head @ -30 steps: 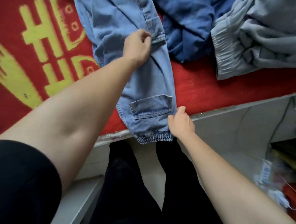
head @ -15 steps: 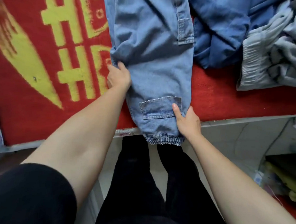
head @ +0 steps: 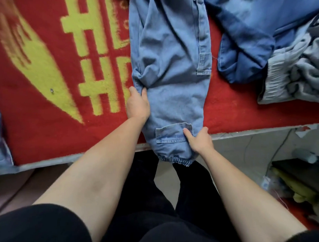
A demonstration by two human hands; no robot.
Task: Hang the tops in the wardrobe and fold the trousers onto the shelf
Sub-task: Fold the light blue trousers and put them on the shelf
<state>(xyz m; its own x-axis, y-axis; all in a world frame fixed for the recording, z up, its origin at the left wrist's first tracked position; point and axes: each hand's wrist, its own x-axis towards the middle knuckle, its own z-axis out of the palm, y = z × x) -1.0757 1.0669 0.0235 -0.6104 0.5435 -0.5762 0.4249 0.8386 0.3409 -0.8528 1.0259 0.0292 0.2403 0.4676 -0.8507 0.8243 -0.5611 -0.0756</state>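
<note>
A bed [head: 246, 132] is covered by a red blanket [head: 47, 128] with yellow figures. On the blanket lie pale blue jeans [head: 172, 84], cuff hanging over the near edge, a darker blue garment [head: 246, 45] beside them, and a grey garment [head: 298, 76] further right.

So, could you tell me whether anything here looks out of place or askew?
The denim trousers overhang the near edge, their elastic cuff dangling off the red blanket, and the fabric bunches where the left hand grips it.
</note>
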